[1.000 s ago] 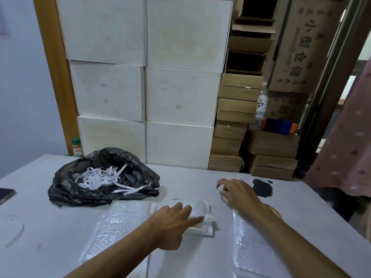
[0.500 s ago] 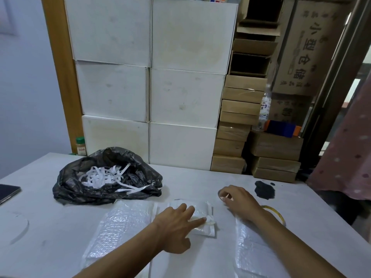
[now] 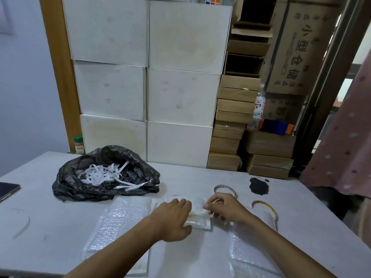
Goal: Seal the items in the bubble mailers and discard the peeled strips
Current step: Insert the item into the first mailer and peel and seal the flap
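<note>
A clear bubble mailer (image 3: 124, 221) lies flat on the grey table (image 3: 50, 217), its white flap end (image 3: 200, 223) pointing right. My left hand (image 3: 172, 219) rests on that end with fingers curled down, pinning it. My right hand (image 3: 226, 209) is at the flap's right edge, thumb and forefinger pinched on the white edge; whether that is the strip I cannot tell. A crumpled black bag (image 3: 80, 187) behind the mailer holds several peeled white strips (image 3: 102, 173). More bubble mailers (image 3: 253, 255) lie under my right forearm.
Two thin rings (image 3: 224, 188) (image 3: 266, 207) lie just beyond my right hand, near a black stain (image 3: 259, 185). A phone (image 3: 8, 189) sits at the table's left edge. White and brown boxes (image 3: 180, 97) stack behind the table. A person in pink cloth (image 3: 345, 147) stands at the right.
My right hand has moved left from the bare table to the mailer's flap edge, uncovering a ring. My left hand's fingers have curled down onto the flap end.
</note>
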